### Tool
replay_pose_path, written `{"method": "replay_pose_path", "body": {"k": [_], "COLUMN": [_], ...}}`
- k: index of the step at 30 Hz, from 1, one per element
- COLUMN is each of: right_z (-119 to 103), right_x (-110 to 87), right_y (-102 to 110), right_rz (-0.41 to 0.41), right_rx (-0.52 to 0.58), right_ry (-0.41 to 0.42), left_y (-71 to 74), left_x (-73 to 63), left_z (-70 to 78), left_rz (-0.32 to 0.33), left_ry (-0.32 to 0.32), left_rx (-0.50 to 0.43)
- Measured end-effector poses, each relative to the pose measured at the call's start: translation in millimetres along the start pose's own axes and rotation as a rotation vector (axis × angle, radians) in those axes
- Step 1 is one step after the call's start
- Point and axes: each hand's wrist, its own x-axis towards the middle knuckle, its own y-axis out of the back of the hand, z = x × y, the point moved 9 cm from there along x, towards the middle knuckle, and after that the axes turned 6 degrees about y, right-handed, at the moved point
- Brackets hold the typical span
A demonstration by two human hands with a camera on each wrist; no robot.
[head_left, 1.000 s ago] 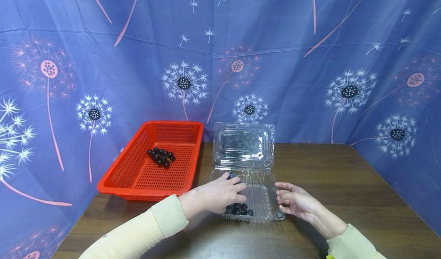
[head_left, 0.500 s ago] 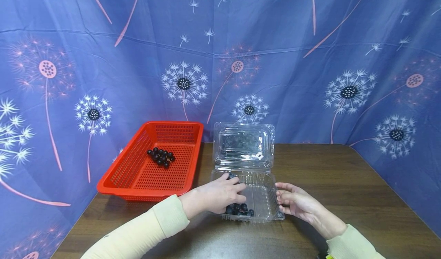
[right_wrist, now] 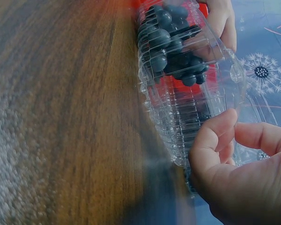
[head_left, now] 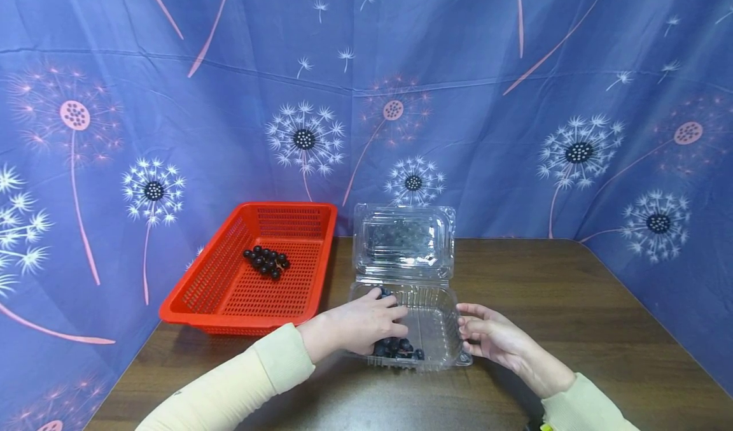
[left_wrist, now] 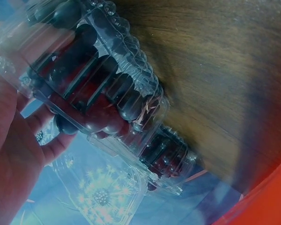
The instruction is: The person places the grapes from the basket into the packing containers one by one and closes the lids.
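Curving palm-down over grapes [head_left: 396,347]: left hand [head_left: 366,321].

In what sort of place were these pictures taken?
Probably an indoor corner set up for tabletop work: a table, a patterned cloth hung behind it, and a basket and clear box on top.

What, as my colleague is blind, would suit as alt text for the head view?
A person's left hand is over dark grapes in an open clear plastic clamshell; the right hand holds its right edge. At left, a red perforated basket holds a grape bunch.
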Motion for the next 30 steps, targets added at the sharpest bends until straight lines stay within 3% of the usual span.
{"method": "replay_pose_path", "body": {"k": [13, 30], "right_z": [-1, -1], "right_x": [-0.5, -1.2], "right_y": [-1, -1], "right_rz": [0.0, -0.002], "right_rx": [0.0, 0.001], "right_ry": [0.003, 0.001], "left_y": [0.6, 14.5], "left_x": [0.6, -6.9], "left_z": [0.9, -0.2], "left_rz": [-0.02, 0.028], "left_ry": [-0.015, -0.041], "left_rx": [0.005, 0.007]}}
